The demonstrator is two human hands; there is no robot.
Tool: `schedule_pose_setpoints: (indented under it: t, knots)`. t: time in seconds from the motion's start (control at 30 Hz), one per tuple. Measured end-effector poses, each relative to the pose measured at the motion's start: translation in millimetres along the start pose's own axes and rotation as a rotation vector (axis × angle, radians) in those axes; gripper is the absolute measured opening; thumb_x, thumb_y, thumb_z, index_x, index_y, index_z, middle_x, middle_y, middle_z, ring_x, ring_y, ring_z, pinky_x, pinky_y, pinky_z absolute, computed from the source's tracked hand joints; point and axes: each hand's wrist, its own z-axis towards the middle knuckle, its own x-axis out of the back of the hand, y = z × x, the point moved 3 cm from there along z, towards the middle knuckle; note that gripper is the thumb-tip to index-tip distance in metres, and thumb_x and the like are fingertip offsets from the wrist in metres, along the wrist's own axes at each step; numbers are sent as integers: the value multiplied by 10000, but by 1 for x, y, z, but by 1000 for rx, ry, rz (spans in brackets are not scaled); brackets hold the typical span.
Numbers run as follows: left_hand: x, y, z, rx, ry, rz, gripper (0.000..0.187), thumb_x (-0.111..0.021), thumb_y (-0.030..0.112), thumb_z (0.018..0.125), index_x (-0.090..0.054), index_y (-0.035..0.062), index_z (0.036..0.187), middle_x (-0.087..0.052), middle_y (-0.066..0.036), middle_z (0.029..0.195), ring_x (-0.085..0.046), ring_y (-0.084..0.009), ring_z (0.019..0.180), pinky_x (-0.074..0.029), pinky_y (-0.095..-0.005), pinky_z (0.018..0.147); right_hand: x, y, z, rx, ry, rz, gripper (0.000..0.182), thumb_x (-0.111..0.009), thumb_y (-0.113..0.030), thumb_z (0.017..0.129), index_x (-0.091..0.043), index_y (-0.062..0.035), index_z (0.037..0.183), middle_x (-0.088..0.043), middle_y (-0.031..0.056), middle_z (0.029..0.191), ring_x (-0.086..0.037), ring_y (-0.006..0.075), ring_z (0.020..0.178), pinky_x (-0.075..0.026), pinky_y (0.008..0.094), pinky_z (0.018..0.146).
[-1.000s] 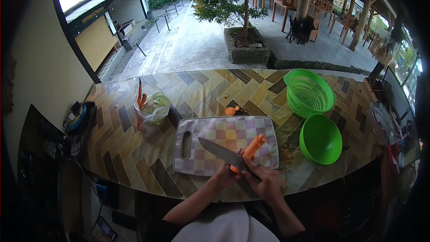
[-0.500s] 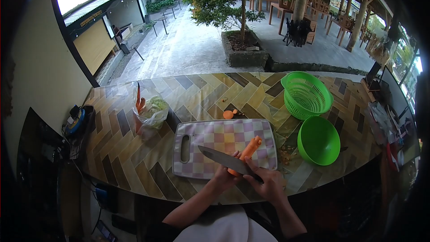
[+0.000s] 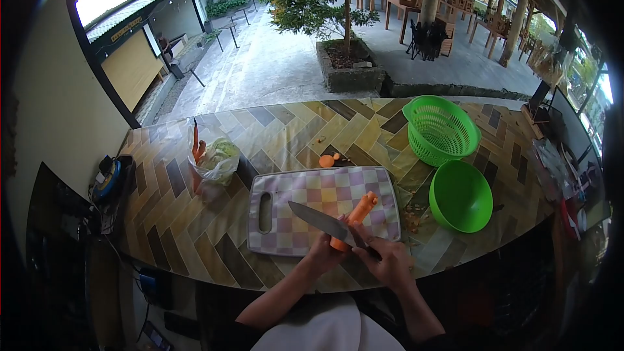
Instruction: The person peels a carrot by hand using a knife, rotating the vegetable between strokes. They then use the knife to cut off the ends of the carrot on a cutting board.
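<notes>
My left hand point(image 3: 324, 253) is closed around the lower part of an orange carrot point(image 3: 364, 207), which tilts up to the right over the near part of a checkered cutting board point(image 3: 292, 190). In my right hand point(image 3: 390, 261) is the handle of a large knife point(image 3: 316, 217). Its blade points to the upper left and crosses in front of the carrot's lower half. Just beyond the board's far edge lie carrot pieces point(image 3: 327, 161). My fingers hide part of the carrot and most of the knife's handle.
A green colander point(image 3: 441, 131) stands at the far right of the table, with a green bowl point(image 3: 461, 196) nearer me. Small peelings point(image 3: 414, 218) lie right of the board. At left sits a plastic bag point(image 3: 218, 166) with carrots and a pale green vegetable.
The view has shifted slightly. My hands keep their grip on the carrot and knife, and the blade has moved a little along the carrot.
</notes>
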Motion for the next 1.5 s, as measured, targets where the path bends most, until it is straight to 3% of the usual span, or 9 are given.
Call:
schedule_pose_setpoints:
  t: [0.1, 0.37, 0.47, 0.67, 0.8, 1.07, 1.17, 1.27, 1.5]
  knots:
    - [1, 0, 0, 20, -53, 31, 451, -487, 449, 989, -483, 127, 1304, -607, -43, 1102, -605, -156, 996, -509, -350, 839, 3, 2, 0, 22, 25, -1, 542, -684, -278, 877, -529, -255, 1395, -605, 57, 692, -599, 239, 555, -471, 374, 523]
    - [5, -1, 1, -9, -32, 133, 517, -501, 462, 974, -431, 162, 1389, -557, -50, 1216, -573, -172, 1086, -493, -373, 899, 1, 5, -2, 11, 24, -39, 552, -695, -299, 866, -533, -262, 1392, -588, 54, 667, -583, 228, 530, -461, 366, 505]
    - [16, -4, 5, 10, -54, 106, 530, -499, 452, 974, -408, 174, 1416, -532, -52, 1259, -558, -184, 1119, -486, -389, 919, 3, 1, -1, -22, -31, -101, 574, -728, -222, 840, -543, -200, 1383, -674, 103, 764, -635, 247, 596, -494, 348, 576]
    - [-2, 0, -6, 2, 21, 179, 559, -502, 437, 968, -384, 179, 1450, -485, -57, 1333, -510, -198, 1200, -463, -394, 961, 3, 6, 0, -68, -45, -123, 584, -741, -241, 825, -552, -188, 1374, -692, 116, 799, -659, 256, 628, -512, 352, 591]
    - [2, -1, -4, 10, -43, 178, 567, -506, 423, 965, -378, 180, 1461, -476, -57, 1351, -503, -195, 1209, -452, -392, 980, 2, 9, 1, -23, 78, -34, 583, -705, -337, 861, -513, -266, 1407, -639, 82, 698, -605, 245, 525, -468, 369, 507]
    - [0, -1, -3, 38, -57, 133, 478, -514, 393, 964, -469, 127, 1359, -535, -52, 1229, -567, -171, 1063, -490, -348, 901, 1, 16, 1, -15, 78, -9, 579, -698, -344, 868, -508, -279, 1411, -648, 90, 710, -611, 252, 534, -474, 369, 513]
    - [-3, -1, -4, 39, -49, 125, 435, -514, 387, 965, -508, 96, 1289, -570, -46, 1117, -584, -159, 966, -508, -327, 845, 6, 7, 3, -73, -7, -155, 588, -748, -219, 818, -556, -184, 1372, -669, 109, 746, -635, 251, 589, -496, 347, 565]
    - [-6, -2, -3, 16, -12, 145, 426, -509, 388, 968, -519, 78, 1260, -584, -45, 1073, -593, -156, 929, -517, -318, 814, 5, 8, 4, -65, 26, -166, 578, -745, -217, 820, -562, -186, 1368, -653, 106, 721, -623, 256, 571, -483, 363, 543]
    - [-10, -3, -7, 49, 91, 107, 430, -537, 389, 959, -498, 88, 1264, -585, -50, 1081, -598, -158, 929, -522, -313, 789, -2, 19, 2, -6, 147, -122, 562, -701, -328, 868, -532, -230, 1395, -610, 80, 667, -606, 239, 526, -460, 377, 494]
